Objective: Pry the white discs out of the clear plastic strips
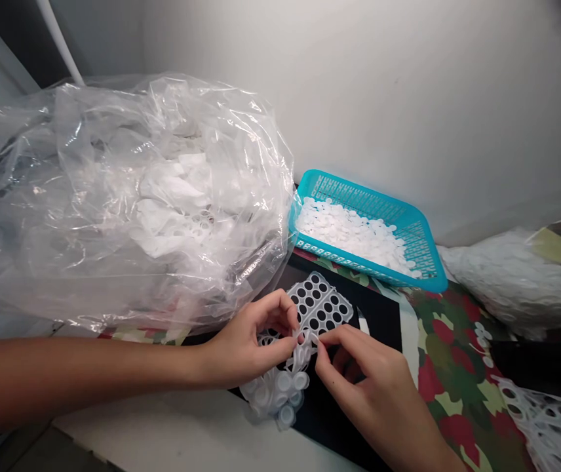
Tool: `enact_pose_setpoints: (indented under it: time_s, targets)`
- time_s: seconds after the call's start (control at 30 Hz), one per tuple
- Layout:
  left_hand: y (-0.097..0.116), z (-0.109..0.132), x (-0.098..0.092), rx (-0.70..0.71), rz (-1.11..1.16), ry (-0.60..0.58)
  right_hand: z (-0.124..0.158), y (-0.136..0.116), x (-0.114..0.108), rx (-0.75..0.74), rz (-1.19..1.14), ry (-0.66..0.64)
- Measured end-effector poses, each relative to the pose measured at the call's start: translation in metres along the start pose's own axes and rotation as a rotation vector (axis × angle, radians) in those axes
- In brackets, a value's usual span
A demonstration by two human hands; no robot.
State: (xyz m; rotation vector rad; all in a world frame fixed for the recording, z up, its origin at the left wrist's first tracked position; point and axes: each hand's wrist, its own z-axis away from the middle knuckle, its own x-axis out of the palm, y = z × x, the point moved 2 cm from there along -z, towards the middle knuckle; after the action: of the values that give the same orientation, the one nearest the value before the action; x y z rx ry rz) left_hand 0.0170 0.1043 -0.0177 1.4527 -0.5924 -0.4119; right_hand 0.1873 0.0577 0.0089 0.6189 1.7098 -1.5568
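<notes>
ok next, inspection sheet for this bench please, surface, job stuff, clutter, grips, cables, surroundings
surface: white tabletop partly under a red-and-green patterned cloth
job's things: perforated plastic sheet, loose white plastic caps, turquoise basket full of white plastic discs
clutter: clear plastic bag holding white pieces, punched plastic scrap at lower right, white bag at right
grips: left hand and right hand both pinch the perforated plastic sheet
cables: nothing seen
surroundings: white wall, white pole

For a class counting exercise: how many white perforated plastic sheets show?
2 sheets: one between left hand and right hand, one at lower right; the clear plastic bag may hide more.
</notes>
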Motion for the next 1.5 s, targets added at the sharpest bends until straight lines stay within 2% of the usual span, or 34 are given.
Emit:
enact_pose_setpoints:
  time_s: [0.27,0.57,0.87,0.93,1.03,1.17,1.27,1.37,1.5]
  targets:
    - [-0.001,0.001,0.002,-0.017,0.066,-0.035,-0.003,-0.005,-0.001,0.0,-0.178,-0.091]
    - [0.001,0.002,-0.001,0.001,-0.001,-0.072,-0.01,0.013,0.0,0.269,-0.563,-0.32]
    - [0.0,0.009,0.0,0.156,-0.249,-0.174,-0.012,0.013,0.0,0.352,-0.689,-0.452]
    - [0.001,0.009,0.001,0.176,-0.274,-0.175,-0.011,0.012,0.001,0.337,-0.641,-0.43]
    - [0.002,0.009,0.002,0.16,-0.297,-0.147,-0.009,0.007,0.002,0.254,-0.484,-0.322]
    - [0.004,0.007,0.001,0.093,-0.304,-0.066,-0.005,-0.003,-0.002,0.029,-0.207,-0.013]
    - [0.006,0.005,0.001,0.071,-0.325,-0.083,0.0,-0.008,-0.004,-0.197,0.024,0.188]
    - [0.006,0.004,0.002,0.084,-0.373,-0.116,0.005,-0.009,0.0,-0.336,0.16,0.205]
    - [0.004,0.003,0.003,0.111,-0.392,-0.13,0.009,-0.007,0.005,-0.353,0.145,0.148]
